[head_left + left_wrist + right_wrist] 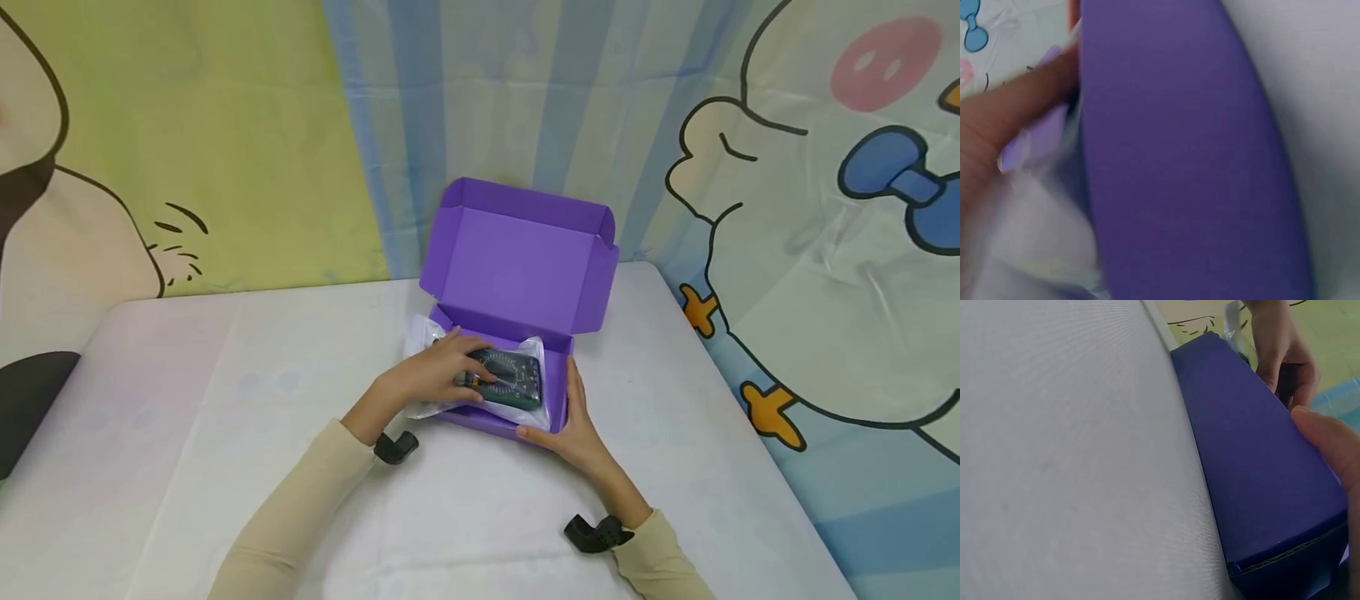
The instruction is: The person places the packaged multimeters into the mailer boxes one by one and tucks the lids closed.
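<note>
The left hand (437,367) clamps its fingers on the boxy black-and-green gadget's (522,382) nine o'clock end. The right hand (572,429) pinches the open purple cardboard box (517,267) at four o'clock, thumb and fingers apart.

I faced a white-covered table (675,417); beyond its far edge hung a printed backdrop (480,108), yellow-green left, blue-striped farther right, evenly lit around me.

We see a plain beige left sleeve (288,508) and a matching right sleeve (663,560), both long and close-fitting. Where they end, we find a curved black left wrist camera (396,449) and a similarly hooked black right wrist camera (596,534), 1 per side.
</note>
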Tool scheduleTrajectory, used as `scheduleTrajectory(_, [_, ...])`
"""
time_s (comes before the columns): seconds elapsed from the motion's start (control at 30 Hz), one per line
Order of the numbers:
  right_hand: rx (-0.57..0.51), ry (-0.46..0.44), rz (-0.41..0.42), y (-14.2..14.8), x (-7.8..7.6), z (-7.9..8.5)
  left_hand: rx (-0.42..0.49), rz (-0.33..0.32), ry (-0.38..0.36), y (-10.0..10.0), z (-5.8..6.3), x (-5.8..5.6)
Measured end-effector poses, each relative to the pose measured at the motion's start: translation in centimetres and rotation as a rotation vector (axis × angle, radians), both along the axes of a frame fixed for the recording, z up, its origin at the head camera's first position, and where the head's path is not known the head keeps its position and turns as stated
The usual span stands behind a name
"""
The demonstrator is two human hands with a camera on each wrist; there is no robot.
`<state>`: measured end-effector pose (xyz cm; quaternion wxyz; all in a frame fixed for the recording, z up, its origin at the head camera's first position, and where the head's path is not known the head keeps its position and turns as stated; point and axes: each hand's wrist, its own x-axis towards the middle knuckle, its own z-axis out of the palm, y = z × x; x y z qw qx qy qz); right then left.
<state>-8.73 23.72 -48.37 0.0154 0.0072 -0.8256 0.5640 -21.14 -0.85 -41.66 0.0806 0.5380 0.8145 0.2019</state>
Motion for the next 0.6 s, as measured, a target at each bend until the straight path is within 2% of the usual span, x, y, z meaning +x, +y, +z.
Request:
scheduleTrajectory(0.17, [-0.007,0.025,-0.003,0.0,-0.1,0.1,0.026,-0.018,0.080,0.0,-0.6,0.0])
scheduleTrajectory(0.33, [0.000,0.033,0.001,-0.1,-0.1,0.2,0.031,-0.001,0.155,0.4,-1.4,0.1])
scheduleTrajectory(0.6, [0.009,0.004,0.000,-0.2,0.0,0.0,0.038,0.026,0.159,0.5,-2.2,0.3])
